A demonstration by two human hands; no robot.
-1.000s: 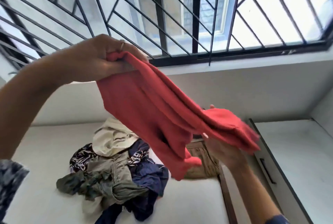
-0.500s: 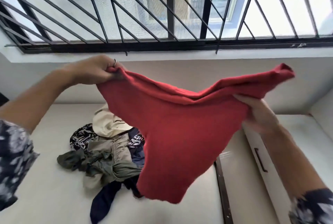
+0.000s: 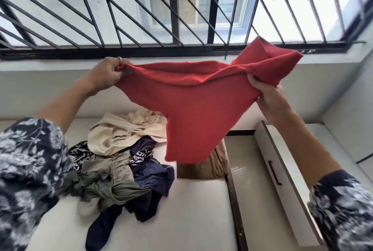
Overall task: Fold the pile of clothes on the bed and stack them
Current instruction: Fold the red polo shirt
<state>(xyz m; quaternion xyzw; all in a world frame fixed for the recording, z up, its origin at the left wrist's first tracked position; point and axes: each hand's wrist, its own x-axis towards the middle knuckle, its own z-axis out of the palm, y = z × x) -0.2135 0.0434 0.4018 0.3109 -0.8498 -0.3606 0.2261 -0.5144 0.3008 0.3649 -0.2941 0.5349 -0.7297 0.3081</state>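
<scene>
The red garment (image 3: 193, 107) hung spread in the air above the bed (image 3: 191, 220), stretched between both hands; the left hand (image 3: 108, 75) pinched one top corner, its fingers (image 3: 118, 69) curled tight on the cloth, and the right hand (image 3: 266, 97) gripped the opposite edge, thumb over the front and the rest of the fingers wrapped behind, with a loose flap standing up past it; the step in hand looked like opening the piece out flat before the first fold. Below and behind it the pile of clothes (image 3: 121, 162) lay unfolded on the bed, cream, olive, navy and patterned pieces tangled together; a tan piece (image 3: 203, 168) lay just beside the pile at the bed's edge, and whether it was folded I could not tell. The next move probably called for bringing the two hands together to halve the cloth, or laying it on bare mattress clear of the pile; most of the task remained.
</scene>
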